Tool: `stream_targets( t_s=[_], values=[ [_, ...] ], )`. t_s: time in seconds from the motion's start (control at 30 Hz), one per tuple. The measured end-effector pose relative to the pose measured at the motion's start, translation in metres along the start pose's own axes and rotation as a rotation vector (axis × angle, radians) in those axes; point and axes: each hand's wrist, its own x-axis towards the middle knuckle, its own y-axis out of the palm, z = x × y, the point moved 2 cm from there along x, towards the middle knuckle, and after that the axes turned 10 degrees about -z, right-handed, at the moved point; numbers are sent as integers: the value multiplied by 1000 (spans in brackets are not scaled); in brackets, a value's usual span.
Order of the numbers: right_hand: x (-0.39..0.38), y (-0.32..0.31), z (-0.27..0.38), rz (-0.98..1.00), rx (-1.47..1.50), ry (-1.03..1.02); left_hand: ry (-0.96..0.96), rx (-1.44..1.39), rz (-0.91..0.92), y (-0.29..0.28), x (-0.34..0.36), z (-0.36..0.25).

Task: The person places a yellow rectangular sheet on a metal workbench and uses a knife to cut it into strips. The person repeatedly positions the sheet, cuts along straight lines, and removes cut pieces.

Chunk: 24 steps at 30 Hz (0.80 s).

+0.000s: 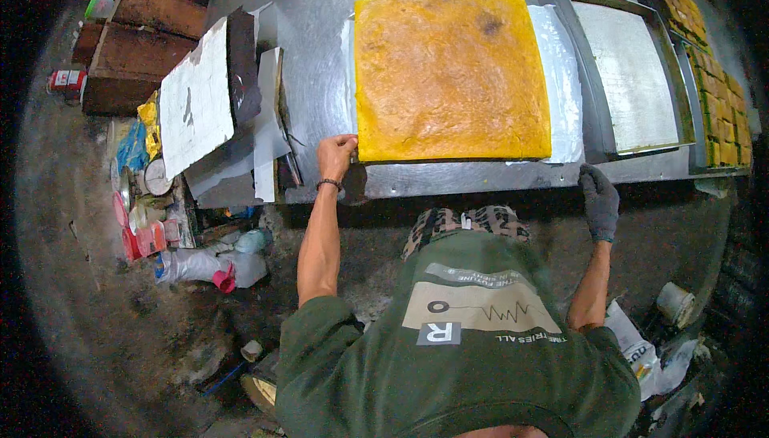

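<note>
A large square slab of yellow sponge cake (pixel 452 77), browned on top, lies on a pale sheet (pixel 564 85) that sticks out on its left and right sides. At the cake's near left corner my bare left hand (pixel 335 157), with a bracelet at the wrist, has its fingers closed in a pinch. What they hold, if anything, is hidden. My right hand (pixel 601 201) wears a grey glove and is at the metal table's front edge, just off the sheet's near right corner. Its fingers are pressed together, and I cannot make out anything between them.
A shallow metal tray (pixel 637 73) with a pale lining stands right of the cake on the metal table (pixel 312 61). Cut yellow cake pieces (pixel 721 109) fill trays farther right. White boards (pixel 200 101) lean at the left, beside brown boxes (pixel 140 65). Bags (pixel 212 266) lie on the floor.
</note>
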Motion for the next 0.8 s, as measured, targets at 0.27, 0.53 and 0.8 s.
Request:
stream_targets(
  t_s=[0.27, 0.53, 0.8],
  values=[
    [-12, 10, 13, -15, -182, -175, -35, -255, 186, -48, -54, 50],
    [-39, 10, -3, -66, -353, -97, -554, -420, 98, -109, -168, 338],
    [-52, 24, -1, -101, -273, -76, -1140, -918, -154, -28, -105, 366]
  ],
)
